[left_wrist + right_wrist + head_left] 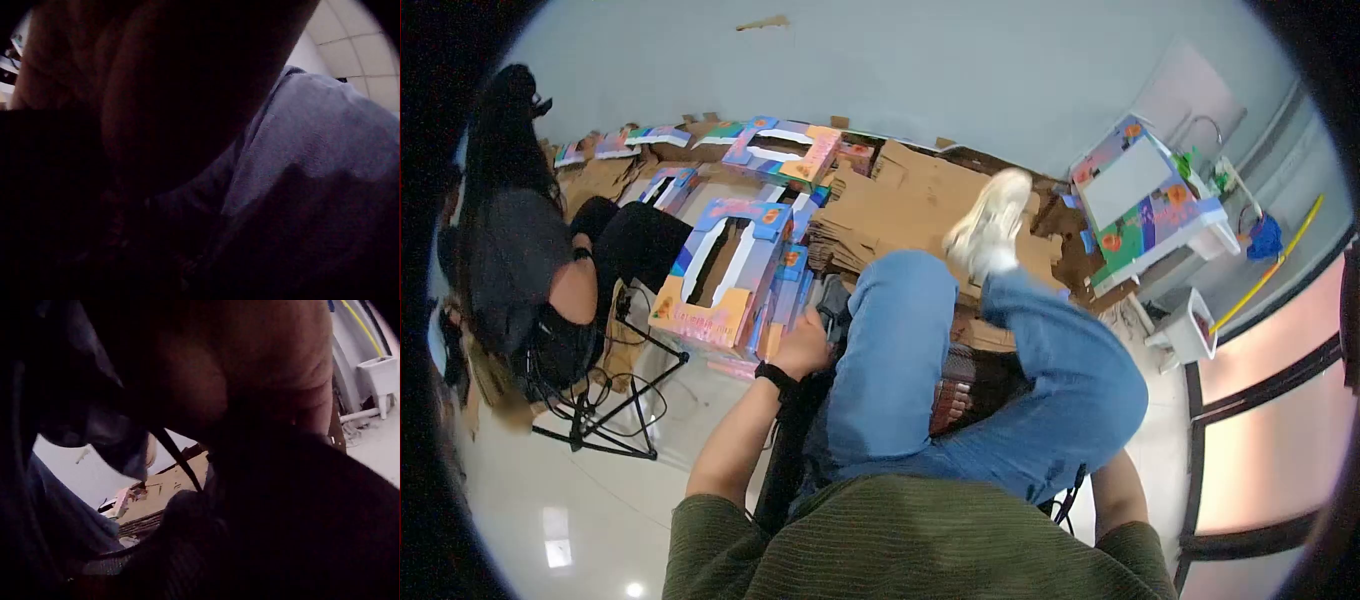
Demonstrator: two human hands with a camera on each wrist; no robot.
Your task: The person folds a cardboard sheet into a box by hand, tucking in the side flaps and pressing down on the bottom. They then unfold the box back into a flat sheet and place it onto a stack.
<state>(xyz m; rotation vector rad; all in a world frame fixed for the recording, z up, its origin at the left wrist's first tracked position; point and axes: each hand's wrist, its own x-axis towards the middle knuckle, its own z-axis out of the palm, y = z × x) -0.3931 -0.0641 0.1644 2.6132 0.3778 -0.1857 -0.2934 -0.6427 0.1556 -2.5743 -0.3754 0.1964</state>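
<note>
My left hand (802, 345) is beside my bent left knee, at a dark grey padded end (833, 305) that looks like part of a seat. Its fingers are mostly hidden, and I cannot tell whether they grip that part. Close to its left stands a stack of colourful printed cartons (725, 262) with torn top openings. The left wrist view is very dark, showing part of the hand and jeans (325, 131). My right hand is hidden behind my raised leg (1060, 370) in the head view; only its dim base (269, 369) shows in the right wrist view, fingers out of sight.
Flattened brown cardboard (900, 200) is piled ahead, under my raised shoe (990, 222). Another person (530, 230) sits at left, near a black tripod (590, 425) with cables. A printed carton (1135, 200) stands at right, near a white basin (1190, 330) and yellow hose (1270, 265).
</note>
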